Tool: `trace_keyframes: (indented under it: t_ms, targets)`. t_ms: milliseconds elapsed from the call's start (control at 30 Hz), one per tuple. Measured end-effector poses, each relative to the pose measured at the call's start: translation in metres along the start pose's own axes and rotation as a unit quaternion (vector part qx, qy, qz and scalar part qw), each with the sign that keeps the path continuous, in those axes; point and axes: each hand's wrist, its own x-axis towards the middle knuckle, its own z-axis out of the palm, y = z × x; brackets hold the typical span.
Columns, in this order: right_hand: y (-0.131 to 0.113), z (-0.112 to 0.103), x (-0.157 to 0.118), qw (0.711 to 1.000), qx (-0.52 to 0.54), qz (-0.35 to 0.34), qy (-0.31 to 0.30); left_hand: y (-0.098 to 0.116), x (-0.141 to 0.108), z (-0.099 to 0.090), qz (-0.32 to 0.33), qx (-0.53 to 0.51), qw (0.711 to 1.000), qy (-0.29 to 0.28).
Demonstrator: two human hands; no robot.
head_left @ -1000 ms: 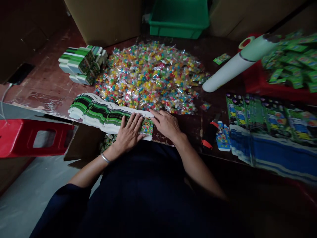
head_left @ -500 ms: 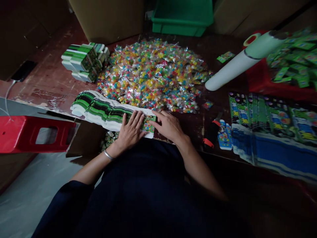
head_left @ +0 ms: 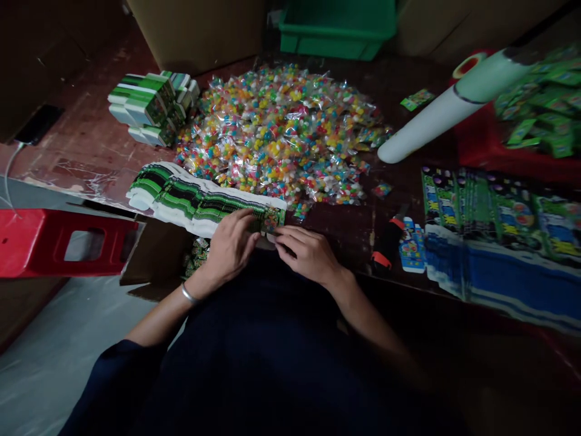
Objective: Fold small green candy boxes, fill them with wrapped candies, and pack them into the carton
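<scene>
A fanned row of flat green, black and white cartons lies along the table's front edge. My left hand is over its right part, fingers bent and together, thumb near the row's front edge. At the row's right end, my right hand pinches the near edge of the end carton between thumb and fingers. Behind the row spreads a large heap of clear bags of colourful candy. Whether my left fingers grip a carton is hard to tell.
Stacked cartons stand at the back left, a green bin behind the heap. Rightward are a white roll, a cutter with black handle, a small blue box and printed pouches. A red stool stands left.
Both hands have moved toward my body, to the row's near edge. My left fingers have curled from lying flat, and my right fingers have closed on the end carton's edge.
</scene>
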Motion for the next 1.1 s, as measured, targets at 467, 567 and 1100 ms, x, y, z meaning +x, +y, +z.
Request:
trace_keyframes:
  t_ms: [467, 567, 1100]
  targets:
    - [-0.046, -0.02, -0.003, 0.984, 0.135, -0.045, 0.106, 0.019, 0.008, -0.004, -0.221, -0.696, 0.666, -0.152]
    - [-0.041, -0.024, 0.004, 0.965, 0.249, 0.071, 0.035, 0.016, 0.007, -0.008, -0.179, -0.66, 0.706, -0.183]
    - [-0.037, -0.015, 0.013, 0.851, 0.419, 0.293, 0.121, 0.023, 0.003, -0.01, -0.129, -0.494, 0.853, -0.107]
